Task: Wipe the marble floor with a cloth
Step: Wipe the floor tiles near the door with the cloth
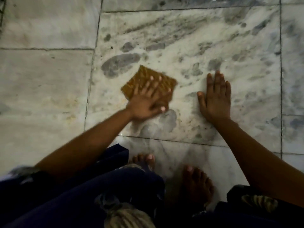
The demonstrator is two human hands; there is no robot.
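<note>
A folded brown-yellow cloth (139,78) lies flat on the white-and-grey marble floor (181,46). My left hand (148,99) presses down on the cloth with fingers spread, covering its near half. My right hand (215,97) rests palm-down on the bare marble to the right of the cloth, fingers together and holding nothing. A gap of floor separates the two hands.
My two bare feet (195,183) stand on the tile just below the hands, with dark blue patterned clothing (98,186) around them. Dark grout lines (89,89) divide the large tiles. A wet sheen (158,129) shows near the cloth.
</note>
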